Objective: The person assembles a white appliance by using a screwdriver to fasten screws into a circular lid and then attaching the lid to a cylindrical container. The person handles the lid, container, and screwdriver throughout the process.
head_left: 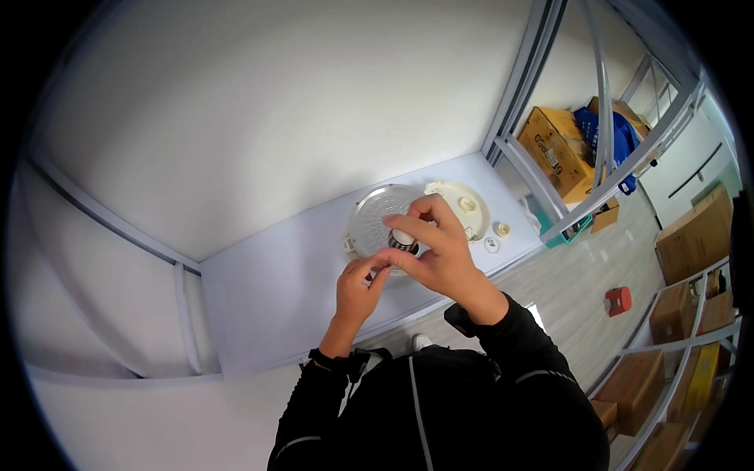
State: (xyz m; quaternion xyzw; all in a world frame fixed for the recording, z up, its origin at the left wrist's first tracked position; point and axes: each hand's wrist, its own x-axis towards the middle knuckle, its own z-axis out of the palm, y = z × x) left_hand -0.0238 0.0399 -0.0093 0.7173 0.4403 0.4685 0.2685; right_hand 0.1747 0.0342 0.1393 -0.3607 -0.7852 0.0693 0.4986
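Note:
My right hand (444, 247) grips a small round part (403, 238) with a white top and a dark patterned band, thumb below and forefinger across it. Just below that part, my left hand (360, 286) has thumb and fingers drawn together; what they hold, if anything, is hidden. Beneath both hands lies a round silver disc (377, 216) with a dimpled face and a pale rim, partly covered by my fingers. Behind my right hand rests a cream round cover (479, 206) with a small round cap (466, 205) on it.
A small cream cap (501, 229) and a white disc (492, 244) lie near the right end of the white table (267, 275). Grey frame posts (525, 71) stand at its corner. Cardboard boxes (556, 153), a teal basket (572, 233) and a red object (618, 301) are beyond.

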